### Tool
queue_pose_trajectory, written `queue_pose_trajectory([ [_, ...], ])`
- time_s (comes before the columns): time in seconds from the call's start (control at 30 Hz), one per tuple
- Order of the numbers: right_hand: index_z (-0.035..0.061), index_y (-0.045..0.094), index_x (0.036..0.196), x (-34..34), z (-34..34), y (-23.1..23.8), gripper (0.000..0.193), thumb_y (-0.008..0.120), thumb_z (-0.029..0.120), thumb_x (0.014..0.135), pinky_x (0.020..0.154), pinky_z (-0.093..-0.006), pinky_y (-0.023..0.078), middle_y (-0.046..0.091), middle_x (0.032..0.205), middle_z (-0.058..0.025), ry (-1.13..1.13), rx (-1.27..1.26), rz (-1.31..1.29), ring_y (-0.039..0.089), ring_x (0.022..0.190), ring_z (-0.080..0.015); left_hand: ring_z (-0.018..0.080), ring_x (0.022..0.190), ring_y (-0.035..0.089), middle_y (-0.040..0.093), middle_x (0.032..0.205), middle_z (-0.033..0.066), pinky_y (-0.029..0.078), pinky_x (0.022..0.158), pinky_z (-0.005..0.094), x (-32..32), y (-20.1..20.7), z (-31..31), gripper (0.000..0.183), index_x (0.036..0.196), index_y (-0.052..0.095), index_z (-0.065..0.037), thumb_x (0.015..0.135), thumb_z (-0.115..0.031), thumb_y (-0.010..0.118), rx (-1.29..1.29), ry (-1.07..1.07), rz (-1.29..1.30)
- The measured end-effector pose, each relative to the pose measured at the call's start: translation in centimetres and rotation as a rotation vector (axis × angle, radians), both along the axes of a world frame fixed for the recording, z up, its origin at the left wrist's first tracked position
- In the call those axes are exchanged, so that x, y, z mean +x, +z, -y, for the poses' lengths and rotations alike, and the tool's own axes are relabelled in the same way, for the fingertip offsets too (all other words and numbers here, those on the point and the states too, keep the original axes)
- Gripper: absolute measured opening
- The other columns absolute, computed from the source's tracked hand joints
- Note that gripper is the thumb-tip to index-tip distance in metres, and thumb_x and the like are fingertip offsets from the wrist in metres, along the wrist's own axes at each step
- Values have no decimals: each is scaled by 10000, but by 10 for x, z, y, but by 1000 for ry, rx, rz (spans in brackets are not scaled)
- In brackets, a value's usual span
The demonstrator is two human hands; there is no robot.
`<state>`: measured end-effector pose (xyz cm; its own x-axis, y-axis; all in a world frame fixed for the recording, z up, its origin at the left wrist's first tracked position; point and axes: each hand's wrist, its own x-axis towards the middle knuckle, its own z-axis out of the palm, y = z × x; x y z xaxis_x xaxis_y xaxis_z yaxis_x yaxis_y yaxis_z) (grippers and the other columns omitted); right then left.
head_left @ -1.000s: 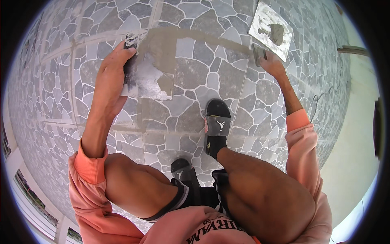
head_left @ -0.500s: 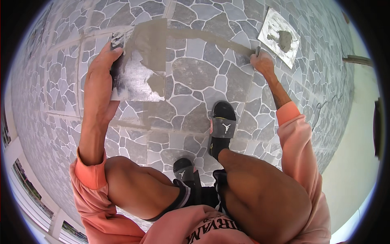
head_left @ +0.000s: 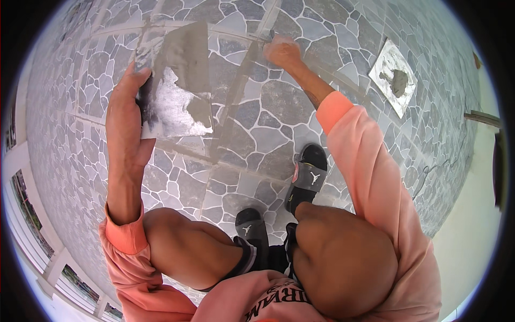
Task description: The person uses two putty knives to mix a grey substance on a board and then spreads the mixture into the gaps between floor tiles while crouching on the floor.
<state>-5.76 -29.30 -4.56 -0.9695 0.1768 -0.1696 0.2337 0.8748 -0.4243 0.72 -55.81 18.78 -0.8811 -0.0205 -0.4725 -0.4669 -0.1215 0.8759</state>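
My left hand [head_left: 124, 102] is closed on the left edge of a flat metal plate [head_left: 169, 110], thumb on top. Wet grey mortar [head_left: 188, 51] covers the plate's far part and right side; bare shiny metal shows in the middle. Farther out and to the right, my right hand [head_left: 282, 51] is closed in a fist at a floor joint. From it pokes the dark end of a small, thin scraper-like tool [head_left: 271, 34], mostly hidden by the fingers. Under that hand lies a stone-patterned tile floor [head_left: 276, 99], with grey mortar along a tile joint [head_left: 236, 88].
A second pale metal sheet [head_left: 385, 67] with a lump of mortar [head_left: 398, 83] lies on the floor at the right. My feet in black slides [head_left: 308, 174] are planted close in. A light wall [head_left: 469, 204] rises at the right, and white railings [head_left: 51, 263] run along the left.
My right hand has moved left and away, from beside the second sheet to a joint nearer the plate. The view has turned slightly. My left hand still grips the plate.
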Motion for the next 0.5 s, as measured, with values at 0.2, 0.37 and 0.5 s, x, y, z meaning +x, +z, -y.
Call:
queue_pose_trajectory([
  [0.2, 13, 664, 1040, -18, 32, 7, 337, 597, 286, 853, 817, -407, 540, 679, 1058, -183, -13, -555, 179, 651, 1021, -307, 177, 990, 604, 571, 1201, 121, 490, 865, 290, 2, -2, 8, 623, 1452, 329, 71, 923, -204, 512, -20, 41, -29],
  [0.37, 34, 572, 1194, 61, -25, 13, 318, 624, 159, 906, 844, -402, 529, 627, 1099, -75, -236, -1618, 291, 632, 995, -231, 152, 948, 601, 591, 1133, 83, 491, 833, 299, 3, -9, 7, 511, 1357, 439, 56, 923, -201, 520, 11, -26, 28],
  [0.5, 18, 498, 1273, 136, -66, 40, 415, 643, 96, 893, 942, -534, 493, 576, 1233, -130, -353, -1872, 173, 596, 1122, -273, 166, 1006, 605, 582, 1172, 79, 494, 870, 312, -7, -23, 1, 492, 1358, 441, 25, 930, -196, 541, 121, -81, 21],
])
